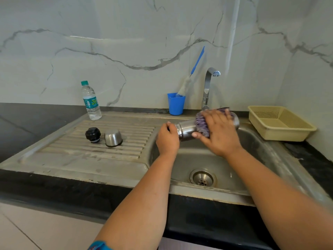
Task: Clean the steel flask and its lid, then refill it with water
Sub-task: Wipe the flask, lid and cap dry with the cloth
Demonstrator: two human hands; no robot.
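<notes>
The steel flask [186, 128] lies on its side in the air above the sink basin [252, 147], mouth pointing left. My left hand [167, 139] grips its neck end. My right hand [219, 130] wraps a purple scrubber [202, 124] around the flask's body, fingers curled over it. On the ribbed drainboard [81, 152] to the left stand the black stopper lid [93, 135] and the steel cup lid [113, 138], upside down, side by side.
A plastic water bottle [91, 101] stands at the drainboard's back left. A blue cup [176, 103] with a bottle brush [191, 76] sits by the chrome tap [209, 87]. A beige basket [279, 123] rests right of the sink. The drain [203, 177] lies below.
</notes>
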